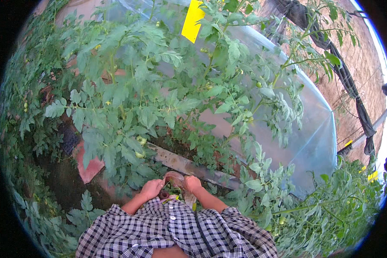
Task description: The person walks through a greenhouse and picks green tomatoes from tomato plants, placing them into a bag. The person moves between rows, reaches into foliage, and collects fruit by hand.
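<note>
My left hand (152, 188) grips one side of the rim of a thin, see-through plastic bag (174, 177), close to the front of my checked shirt. On the bag's other side, my right hand (192, 183) holds the rim between closed fingers. The bag's mouth spreads between both hands. Green plant bits and a dark reddish, coiled thing show at its near side, too small to name surely. Just beyond the hands, leafy tomato plants carry green tomatoes (141, 140).
A long, flat board or strip (193, 166) crosses the ground beyond my hands. Clear plastic sheeting (306, 142) hangs behind the plants. A yellow card (193, 21) hangs at the top. A reddish flat piece (87, 164) lies left. Tomato foliage (322, 213) crowds the right.
</note>
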Action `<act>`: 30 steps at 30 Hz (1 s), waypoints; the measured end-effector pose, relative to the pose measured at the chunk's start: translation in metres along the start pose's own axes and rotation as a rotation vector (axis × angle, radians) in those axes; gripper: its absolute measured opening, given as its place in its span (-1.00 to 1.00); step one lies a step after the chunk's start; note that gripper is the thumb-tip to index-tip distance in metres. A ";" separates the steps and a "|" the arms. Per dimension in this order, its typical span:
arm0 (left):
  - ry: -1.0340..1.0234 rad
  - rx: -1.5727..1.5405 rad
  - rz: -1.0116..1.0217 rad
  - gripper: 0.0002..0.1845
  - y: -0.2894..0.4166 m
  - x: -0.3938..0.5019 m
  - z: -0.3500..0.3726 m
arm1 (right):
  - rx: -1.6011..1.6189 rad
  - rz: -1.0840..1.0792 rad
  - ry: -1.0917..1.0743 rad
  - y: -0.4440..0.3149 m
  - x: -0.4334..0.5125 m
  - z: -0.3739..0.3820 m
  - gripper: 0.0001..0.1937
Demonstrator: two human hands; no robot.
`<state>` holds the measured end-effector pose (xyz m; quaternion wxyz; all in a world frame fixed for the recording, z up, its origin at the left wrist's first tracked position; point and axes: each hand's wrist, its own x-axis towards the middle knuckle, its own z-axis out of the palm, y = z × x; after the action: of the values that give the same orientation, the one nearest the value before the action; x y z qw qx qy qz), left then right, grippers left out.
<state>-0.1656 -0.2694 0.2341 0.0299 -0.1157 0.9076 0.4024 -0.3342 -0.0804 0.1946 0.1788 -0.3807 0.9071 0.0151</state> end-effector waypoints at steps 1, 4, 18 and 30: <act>0.012 -0.025 0.002 -0.72 0.000 -0.002 0.001 | -0.017 -0.006 0.024 -0.001 0.001 0.001 -0.68; 0.018 -0.036 -0.010 -0.73 -0.002 -0.006 0.002 | 0.038 -0.071 0.039 -0.006 0.002 0.004 -0.67; 0.082 0.054 -0.094 -0.67 -0.015 -0.017 -0.005 | 0.015 -0.175 -0.362 -0.040 0.009 -0.077 -0.74; 0.090 0.091 -0.181 -0.66 -0.034 -0.032 0.007 | 0.165 -0.370 0.313 -0.032 0.001 -0.278 -0.65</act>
<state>-0.1264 -0.2801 0.2095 0.0304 -0.2135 0.9112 0.3510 -0.3999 -0.1493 0.4581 0.0662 -0.5219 0.8369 -0.1511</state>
